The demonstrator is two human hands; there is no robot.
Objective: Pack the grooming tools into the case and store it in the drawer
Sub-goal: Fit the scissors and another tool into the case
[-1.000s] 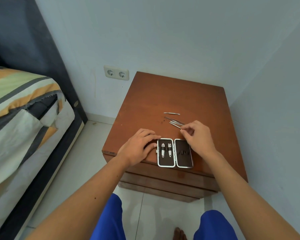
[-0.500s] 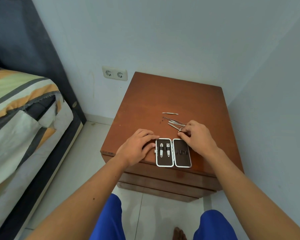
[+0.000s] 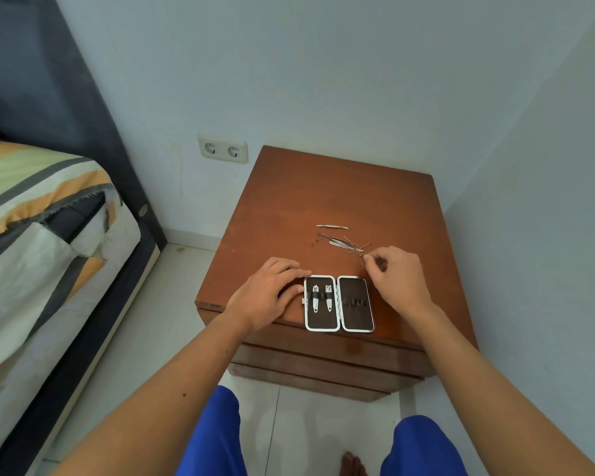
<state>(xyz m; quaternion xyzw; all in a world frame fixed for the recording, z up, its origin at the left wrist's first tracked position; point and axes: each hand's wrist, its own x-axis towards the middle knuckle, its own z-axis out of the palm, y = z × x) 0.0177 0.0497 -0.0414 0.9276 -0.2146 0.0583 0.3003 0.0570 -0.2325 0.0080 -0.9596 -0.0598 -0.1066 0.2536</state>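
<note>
An open black grooming case (image 3: 339, 303) with a silver rim lies near the front edge of the brown nightstand (image 3: 340, 201). Two nail clippers (image 3: 322, 298) sit strapped in its left half; the right half holds only empty loops. My left hand (image 3: 270, 293) rests flat against the case's left side. My right hand (image 3: 397, 278) is just behind the case's right half, fingertips pinched on a thin metal tool (image 3: 358, 250) lifted from a small pile of metal tools (image 3: 339, 241). One separate tool (image 3: 332, 227) lies further back.
The nightstand's drawer fronts (image 3: 323, 359) are closed below the top. A bed (image 3: 42, 235) with striped bedding stands to the left, a wall socket (image 3: 223, 152) behind, walls at the back and right. My knees in blue shorts (image 3: 213, 438) are over the tiled floor.
My right hand has shifted right and slightly up from the pile, drawing a thin tool out with it. The left hand and the case have stayed put.
</note>
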